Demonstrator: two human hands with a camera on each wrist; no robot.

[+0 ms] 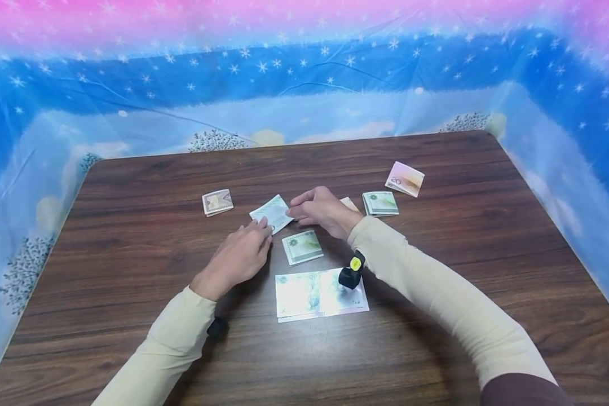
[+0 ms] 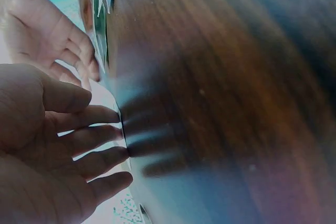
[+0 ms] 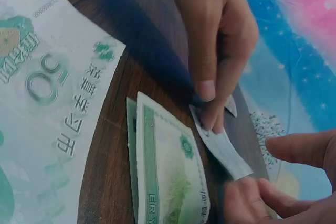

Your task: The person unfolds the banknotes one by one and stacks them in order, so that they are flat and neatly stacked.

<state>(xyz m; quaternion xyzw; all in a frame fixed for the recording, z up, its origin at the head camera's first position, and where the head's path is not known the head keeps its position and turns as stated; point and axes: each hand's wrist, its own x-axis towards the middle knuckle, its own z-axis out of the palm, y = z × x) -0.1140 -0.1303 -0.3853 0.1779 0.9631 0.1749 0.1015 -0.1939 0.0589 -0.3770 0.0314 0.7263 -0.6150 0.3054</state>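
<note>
In the head view a pale green folded banknote (image 1: 275, 210) lies between the two hands on the brown table. My left hand (image 1: 238, 255) rests its fingertips on the note's near left edge, fingers fairly straight. My right hand (image 1: 323, 211) is at the note's right edge. The right wrist view shows this banknote (image 3: 223, 148) edge-on, slightly bent, with the left hand's (image 3: 215, 35) fingertips on it. There the right hand's (image 3: 299, 182) thumb stands apart from its blurred fingers, which are close to the note's end. Nearer lies a green folded banknote (image 1: 303, 247).
Large 50 notes (image 1: 299, 296) lie flat in front, partly under the right wrist's camera. A brown folded note (image 1: 217, 202) is at left. Another green folded note (image 1: 382, 204) and a 20 note (image 1: 406, 179) lie at right. One more note (image 1: 349, 204) is mostly hidden behind the right hand.
</note>
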